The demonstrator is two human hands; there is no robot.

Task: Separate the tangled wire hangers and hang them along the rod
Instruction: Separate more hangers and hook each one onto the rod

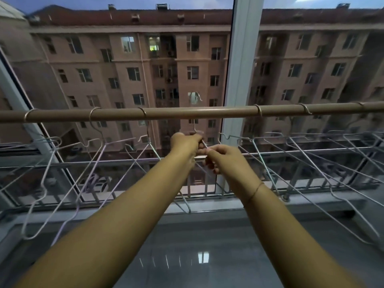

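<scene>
A tan rod point(197, 112) runs across the window at chest height. Several white wire hangers hang from it: a group on the left point(97, 150) and a group on the right point(291, 146), their hooks looped over the rod. Just below the rod's middle, my left hand point(185, 143) grips the neck of one wire hanger point(194, 129) whose hook reaches up to the rod. My right hand point(224, 159) pinches the same hanger's wire right beside it. Whether that hook sits over the rod is hidden by blur.
Behind the rod is a large window with a white frame post point(239, 80) and an outer metal railing point(124, 163). A glossy grey sill point(197, 246) lies below my arms. An apartment block fills the view outside.
</scene>
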